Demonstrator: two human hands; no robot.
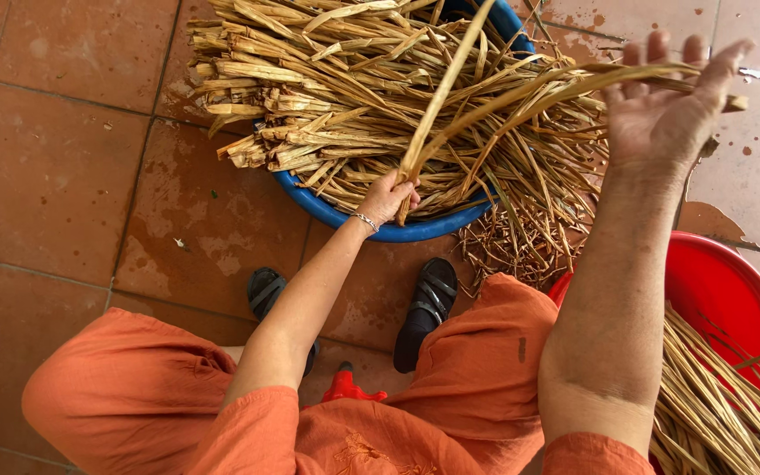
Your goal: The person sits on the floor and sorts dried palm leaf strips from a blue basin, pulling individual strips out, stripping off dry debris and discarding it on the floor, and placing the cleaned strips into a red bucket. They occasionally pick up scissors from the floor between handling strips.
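A blue basin on the floor in front of me is heaped with dried tan plant stalks. My left hand, with a thin bracelet at the wrist, is closed around one end of a long bent stalk strip at the basin's near rim. That strip arches up and right to my right hand, which is raised with its fingers spread, the strip running across the fingers. Whether the right hand grips it or only carries it is unclear.
A red basin at the right holds thinner straw-coloured strips. Loose stalk ends lie on the wet terracotta tile floor between the basins. My orange-clad knees and black sandals are below the blue basin.
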